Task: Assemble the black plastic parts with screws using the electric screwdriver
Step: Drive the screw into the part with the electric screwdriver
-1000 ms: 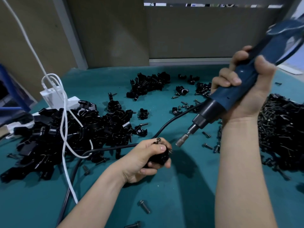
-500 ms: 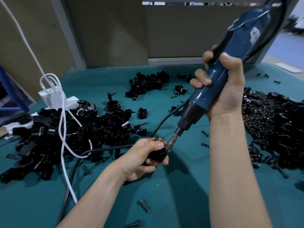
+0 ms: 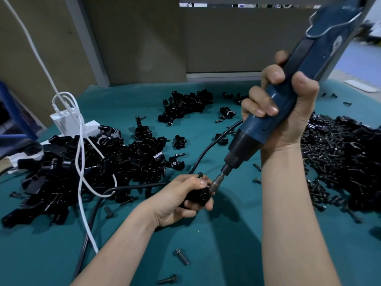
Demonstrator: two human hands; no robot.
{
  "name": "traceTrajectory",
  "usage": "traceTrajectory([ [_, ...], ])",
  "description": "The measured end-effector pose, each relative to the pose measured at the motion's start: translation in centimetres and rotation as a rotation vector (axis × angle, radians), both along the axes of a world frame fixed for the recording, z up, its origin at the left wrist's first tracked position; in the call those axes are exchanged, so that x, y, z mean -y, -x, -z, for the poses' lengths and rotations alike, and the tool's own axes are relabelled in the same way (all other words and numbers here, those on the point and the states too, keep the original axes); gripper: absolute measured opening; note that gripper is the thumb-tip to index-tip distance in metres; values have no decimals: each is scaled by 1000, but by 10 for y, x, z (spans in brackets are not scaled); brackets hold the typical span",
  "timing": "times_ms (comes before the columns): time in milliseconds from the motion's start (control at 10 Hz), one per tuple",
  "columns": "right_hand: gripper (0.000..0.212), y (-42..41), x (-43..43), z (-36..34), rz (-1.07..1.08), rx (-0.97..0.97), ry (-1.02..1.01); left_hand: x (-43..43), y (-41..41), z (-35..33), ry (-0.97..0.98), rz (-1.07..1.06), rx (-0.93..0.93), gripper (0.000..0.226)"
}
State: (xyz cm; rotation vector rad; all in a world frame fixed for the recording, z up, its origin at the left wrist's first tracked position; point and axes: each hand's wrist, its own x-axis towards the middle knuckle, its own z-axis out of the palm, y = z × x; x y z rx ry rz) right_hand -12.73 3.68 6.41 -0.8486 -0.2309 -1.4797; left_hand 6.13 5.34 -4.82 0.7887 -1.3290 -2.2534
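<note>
Near the middle of the teal surface point(image 3: 226, 248), the left grip point(image 3: 177, 201) curls round a small black plastic part point(image 3: 201, 196), while the right grip point(image 3: 288, 112) wraps the blue electric screwdriver point(image 3: 243, 145), its bit touching the part. Driving well likely means holding the bit square to the part, pressing steadily, and bracing against twist.

Left is blocked by a parts heap point(image 3: 61, 172), right by a screw pile point(image 3: 340, 162); the near mat point(image 3: 226, 244) (stray screws point(image 3: 182, 256)) is left open.
</note>
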Motion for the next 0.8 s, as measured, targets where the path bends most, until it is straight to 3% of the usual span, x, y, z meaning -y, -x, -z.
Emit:
traceTrajectory([
  [400, 46, 0, 0, 1, -12, 7, -31, 1, -1, 2, -3, -12, 8, 16],
  [800, 44, -3, 2, 2, -25, -3, -10, 1, -1, 2, -5, -4, -24, 23],
])
